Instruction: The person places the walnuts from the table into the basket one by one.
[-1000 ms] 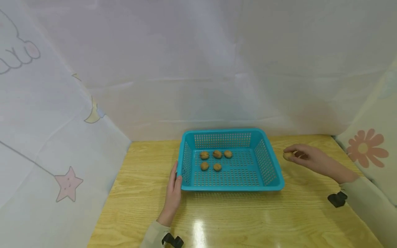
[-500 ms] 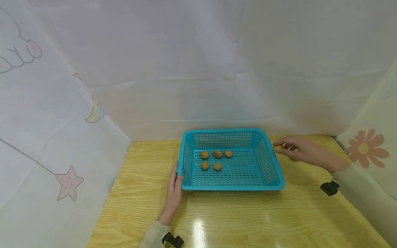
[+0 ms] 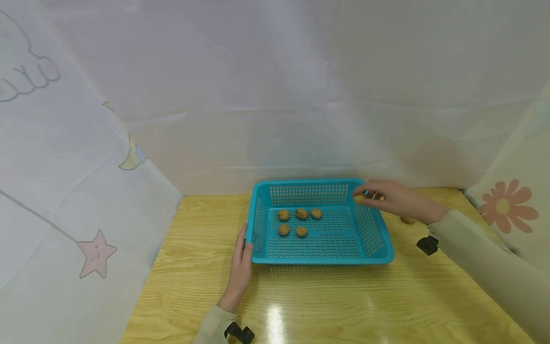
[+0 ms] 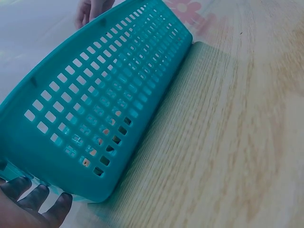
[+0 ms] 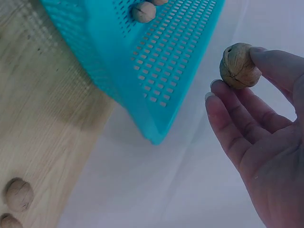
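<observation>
Your right hand (image 3: 397, 198) pinches one walnut (image 5: 239, 65) between thumb and fingers. From the head view, this walnut appears at the far right corner of the blue basket (image 3: 322, 262), near the rim; its exact height above the basket I cannot tell. Your left hand (image 3: 240, 270) is at the left end of the basket, with the thumb at the rim and the fingers against the outer wall, so it holds the basket by this end.

The step in hand seems to be bringing the walnut over the right rim and into the basket. To do it well, pass the wrist high enough that your sleeve (image 3: 485, 267) does not catch the rim. Lower the walnut near to the basket floor before you loosen the pinch, because a round nut will probably roll if it is dropped. The right part of the floor looks a good place. Let the left hand steady its end, without pulling.

Now the count. There is one basket. Inside it, toward its left half, lie five walnuts: three in the far row (image 3: 301, 214) and two in the near row (image 3: 283, 230). One walnut is in your fingers. Outside, right of the basket, the right wrist view shows two loose walnuts (image 5: 19, 194) on the table (image 3: 326, 301); others may be hidden.
</observation>
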`<state>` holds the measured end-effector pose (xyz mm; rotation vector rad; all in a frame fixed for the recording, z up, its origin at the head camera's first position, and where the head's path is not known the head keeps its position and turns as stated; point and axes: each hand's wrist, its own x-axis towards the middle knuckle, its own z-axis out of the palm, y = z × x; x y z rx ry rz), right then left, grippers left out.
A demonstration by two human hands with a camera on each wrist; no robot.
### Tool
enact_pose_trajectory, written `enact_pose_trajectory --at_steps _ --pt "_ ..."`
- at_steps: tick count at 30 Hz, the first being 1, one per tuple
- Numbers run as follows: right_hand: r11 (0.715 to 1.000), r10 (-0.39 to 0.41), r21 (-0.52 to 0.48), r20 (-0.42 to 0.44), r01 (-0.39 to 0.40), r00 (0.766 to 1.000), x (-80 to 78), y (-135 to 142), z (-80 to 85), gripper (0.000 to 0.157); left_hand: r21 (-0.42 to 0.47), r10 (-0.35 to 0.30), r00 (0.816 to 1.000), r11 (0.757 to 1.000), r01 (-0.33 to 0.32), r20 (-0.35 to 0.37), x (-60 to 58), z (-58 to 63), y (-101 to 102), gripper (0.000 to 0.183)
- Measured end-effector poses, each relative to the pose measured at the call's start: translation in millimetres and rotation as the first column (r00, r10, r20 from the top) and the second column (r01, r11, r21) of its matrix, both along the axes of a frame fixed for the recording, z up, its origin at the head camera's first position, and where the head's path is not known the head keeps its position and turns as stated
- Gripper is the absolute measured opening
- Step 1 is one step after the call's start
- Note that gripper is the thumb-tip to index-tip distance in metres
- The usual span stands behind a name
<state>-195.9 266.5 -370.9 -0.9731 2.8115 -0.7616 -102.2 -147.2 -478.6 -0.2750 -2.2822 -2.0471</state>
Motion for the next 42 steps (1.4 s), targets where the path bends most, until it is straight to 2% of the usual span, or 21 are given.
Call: enact_pose_trajectory --at_steps 6,13,19,23,26,30,32,42 --pt "0.999 0.032 -0.002 -0.020 -0.032 0.999 -14.5 -20.6 3.1 0.030 0.011 -0.013 1.000 1.000 0.013 -0.015 -1.3 -1.0 -0.8 0.051" --pt "0.996 0.077 -0.034 -0.029 -0.078 0.997 -24.1 -42.3 2.7 0.030 0.049 -0.020 0.999 0.999 0.021 -0.029 0.3 -2.2 -1.7 0.050" --pt "0.997 0.062 -0.040 0.001 -0.062 0.998 -29.8 -56.9 -3.4 0.029 0.045 -0.003 1.000 0.999 0.003 -0.012 0.2 -2.1 -1.4 0.051" --pt "0.996 0.063 -0.065 0.017 -0.062 0.998 -35.2 -64.5 -12.6 0.027 0.030 0.009 1.000 1.000 -0.009 -0.023 -6.3 -18.6 -4.1 0.050" --pt "0.993 0.074 -0.092 0.050 -0.069 0.996 -39.8 -70.1 -21.3 0.027 0.035 0.004 1.000 0.999 -0.004 -0.024 -7.9 -21.5 -5.3 0.049" --pt "0.992 0.096 -0.090 0.104 -0.087 0.990 -44.6 -76.3 -34.4 0.026 0.024 -0.004 1.000 1.000 0.004 -0.015 -2.0 -4.2 -2.6 0.051" --pt "0.992 0.108 -0.076 0.116 -0.100 0.987 -46.0 -79.3 -41.2 0.026 0.006 0.001 1.000 1.000 -0.001 -0.022 -0.9 -0.5 -1.6 0.051" --pt "0.992 0.128 -0.025 0.204 -0.125 0.971 -46.3 -96.6 -64.0 0.026 -0.001 0.011 1.000 1.000 -0.011 -0.026 -0.9 -2.2 -1.4 0.051"
